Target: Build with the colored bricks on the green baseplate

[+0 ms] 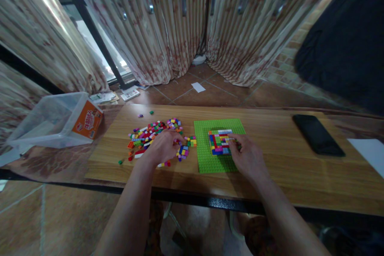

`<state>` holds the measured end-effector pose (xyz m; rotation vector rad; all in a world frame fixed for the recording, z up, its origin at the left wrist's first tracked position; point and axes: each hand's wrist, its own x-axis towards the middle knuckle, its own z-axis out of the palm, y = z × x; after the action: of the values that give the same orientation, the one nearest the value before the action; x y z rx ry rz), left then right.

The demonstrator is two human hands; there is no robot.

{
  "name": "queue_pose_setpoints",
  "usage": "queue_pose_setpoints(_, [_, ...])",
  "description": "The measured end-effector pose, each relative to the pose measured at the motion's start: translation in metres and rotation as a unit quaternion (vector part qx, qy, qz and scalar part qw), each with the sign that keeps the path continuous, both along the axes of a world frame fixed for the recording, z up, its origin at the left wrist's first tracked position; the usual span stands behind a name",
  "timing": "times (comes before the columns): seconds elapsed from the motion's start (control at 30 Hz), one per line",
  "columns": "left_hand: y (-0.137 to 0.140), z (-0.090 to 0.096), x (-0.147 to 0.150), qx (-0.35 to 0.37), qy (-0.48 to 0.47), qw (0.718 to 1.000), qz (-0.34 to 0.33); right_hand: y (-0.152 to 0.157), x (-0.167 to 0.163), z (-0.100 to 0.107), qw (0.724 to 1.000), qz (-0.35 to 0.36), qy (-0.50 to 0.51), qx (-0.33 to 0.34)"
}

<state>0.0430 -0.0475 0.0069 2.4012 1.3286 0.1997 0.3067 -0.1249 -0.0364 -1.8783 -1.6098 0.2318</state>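
Note:
My left hand [166,145] reaches over the right side of a loose pile of small toy building bricks [150,130]. Its fingers are bent and closed near a few purple bricks; whatever they pinch is too small to make out. On a green studded baseplate [204,162] stands a low, multicoloured brick structure [220,142], roughly rectangular. My right hand [247,156] is at the structure's right edge, thumb and fingers closed on it and covering that side. Between pile and baseplate lie a yellow-and-green brick cluster [192,141] and a blue, purple and yellow cluster [183,153].
A black phone [318,134] lies on the wooden table [282,168] to the right, with white paper [367,154] beyond it. A clear plastic box [57,118] with an orange label stands left. Stray bricks lie around the pile. Curtains [180,40] hang behind.

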Motion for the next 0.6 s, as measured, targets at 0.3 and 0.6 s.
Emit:
queue_pose_setpoints(0.3, [0.003, -0.004, 0.008, 0.018, 0.024, 1.0, -0.001, -0.001, 0.0, 0.0, 1.0, 0.007, 0.003, 0.006])
queue_pose_setpoints(0.6, [-0.01, 0.004, 0.022, -0.02, -0.144, 0.988, -0.052, 0.0, -0.002, 0.004, 1.0, 0.002, -0.002, -0.006])
